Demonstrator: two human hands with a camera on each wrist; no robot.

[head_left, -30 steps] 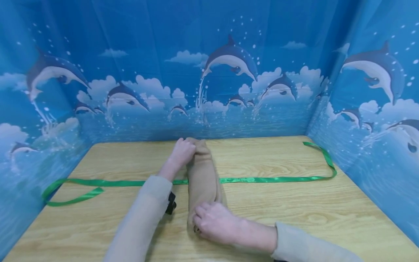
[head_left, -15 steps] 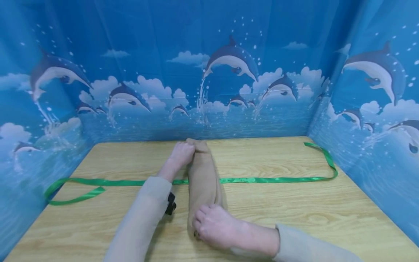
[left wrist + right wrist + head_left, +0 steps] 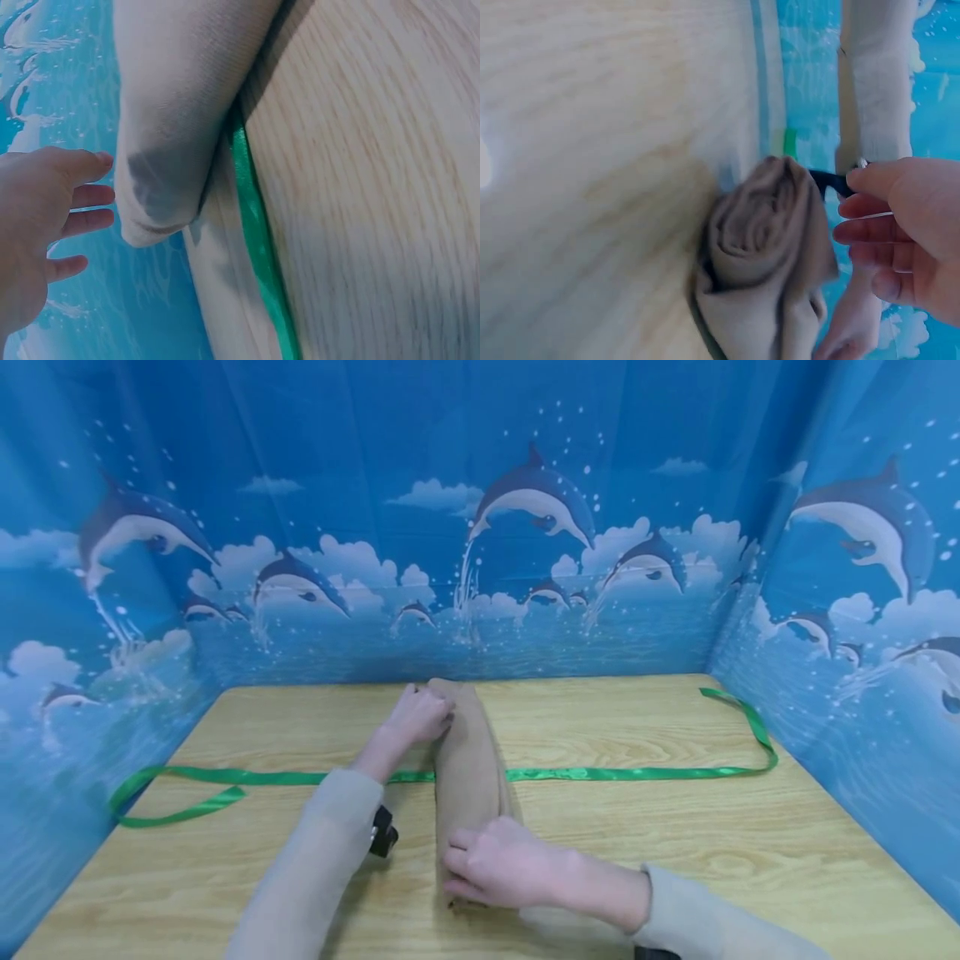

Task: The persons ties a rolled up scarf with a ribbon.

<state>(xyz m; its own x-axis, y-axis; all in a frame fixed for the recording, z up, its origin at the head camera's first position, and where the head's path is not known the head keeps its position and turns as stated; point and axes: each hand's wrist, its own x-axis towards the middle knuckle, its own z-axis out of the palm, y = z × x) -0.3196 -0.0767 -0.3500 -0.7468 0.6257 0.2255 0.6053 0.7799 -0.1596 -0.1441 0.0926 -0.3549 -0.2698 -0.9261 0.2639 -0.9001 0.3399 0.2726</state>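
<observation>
Landmark for all positions: the rolled brown cloth (image 3: 468, 777), lying lengthwise on the wood-grain worktop (image 3: 675, 843). The near end of the roll shows a coiled spiral of layers in the right wrist view; the far end reaches close to the worktop's back edge.

Left hand (image 3: 418, 717): at the left side of the roll's far end. The left wrist view shows thumb and fingers spread apart, holding nothing, with a gap between fingertips and cloth.

Right hand (image 3: 504, 862): above the roll's near end. Fingers are loosely bent, thumb apart from them, gripping nothing; the right wrist view places the fingertips just beside the cloth.

Green ribbon (image 3: 622, 773): passes beneath the roll crosswise and emerges on both sides. Left of the roll it loops back towards the cloth; right of the roll its end curves away to the rear.

Blue dolphin-print curtain (image 3: 360, 468): behind the roll and to both sides of it. Black device (image 3: 382, 832): at the left wrist, left of the roll.
</observation>
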